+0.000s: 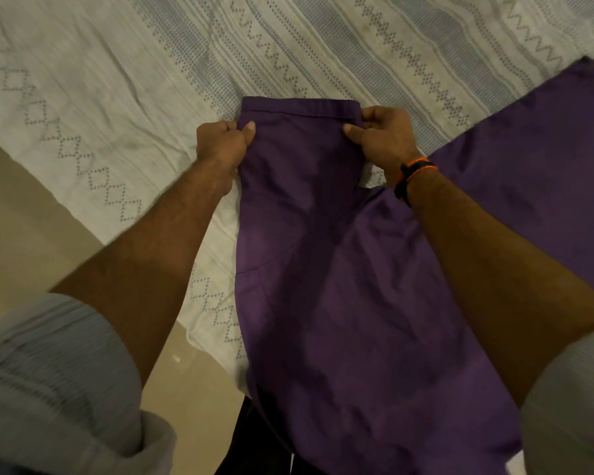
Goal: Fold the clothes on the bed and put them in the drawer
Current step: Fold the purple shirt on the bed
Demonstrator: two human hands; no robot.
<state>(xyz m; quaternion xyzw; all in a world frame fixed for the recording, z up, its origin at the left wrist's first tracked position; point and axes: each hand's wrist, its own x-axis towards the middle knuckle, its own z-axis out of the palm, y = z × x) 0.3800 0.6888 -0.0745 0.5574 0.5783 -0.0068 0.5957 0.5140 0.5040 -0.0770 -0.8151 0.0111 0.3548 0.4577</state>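
Over the bed's patterned sheet (117, 80), the left hand (222, 140) and right hand (384, 135) pinched the purple trousers' (323, 269) waistband corners, fingers clamped on cloth.

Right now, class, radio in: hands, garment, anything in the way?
Left hand and right hand each pinch a waistband corner. Purple trousers lie partly on the bed, legs hanging off the edge. Nothing blocking.

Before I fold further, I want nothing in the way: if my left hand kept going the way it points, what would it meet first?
Probably only the bedsheet: the left hand, gripping the purple garment, points up the bed.
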